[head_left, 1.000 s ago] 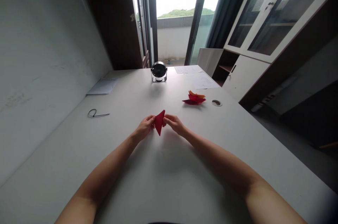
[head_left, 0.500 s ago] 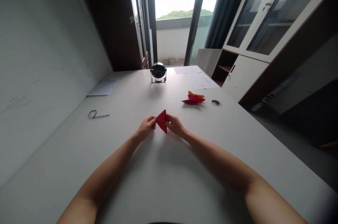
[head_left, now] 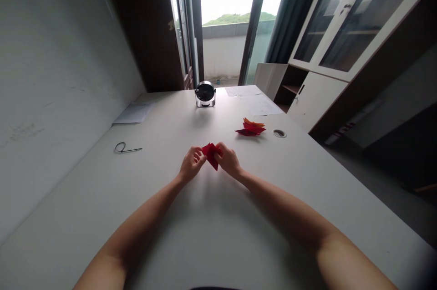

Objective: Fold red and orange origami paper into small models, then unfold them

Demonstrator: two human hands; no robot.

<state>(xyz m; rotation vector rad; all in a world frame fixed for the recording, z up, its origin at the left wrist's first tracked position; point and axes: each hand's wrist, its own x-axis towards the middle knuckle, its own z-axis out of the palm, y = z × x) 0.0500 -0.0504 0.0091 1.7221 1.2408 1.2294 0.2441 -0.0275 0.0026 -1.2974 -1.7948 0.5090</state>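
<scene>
A small folded red paper [head_left: 211,155] is held up between my two hands, over the middle of the white table [head_left: 205,235]. My left hand [head_left: 192,162] pinches its left corner with thumb and fingers. On the opposite side my right hand [head_left: 227,160] is closed on the right edge, the thumb pressed against the paper's face. The paper's lower point hangs down between the hands. Part of its right side is hidden by my right fingers.
Folded red and orange papers [head_left: 251,128] lie stacked to the right, beside a round cable hole [head_left: 279,133]. A black cable tie [head_left: 126,148] lies at left. Farther back are a round black lamp-like device [head_left: 205,94] and white sheets [head_left: 262,105]; another sheet [head_left: 133,113] lies by the wall.
The red paper has turned and its shape has changed from a plain triangle to a folded form with several edges showing. Both hands have shifted their grip on it.
</scene>
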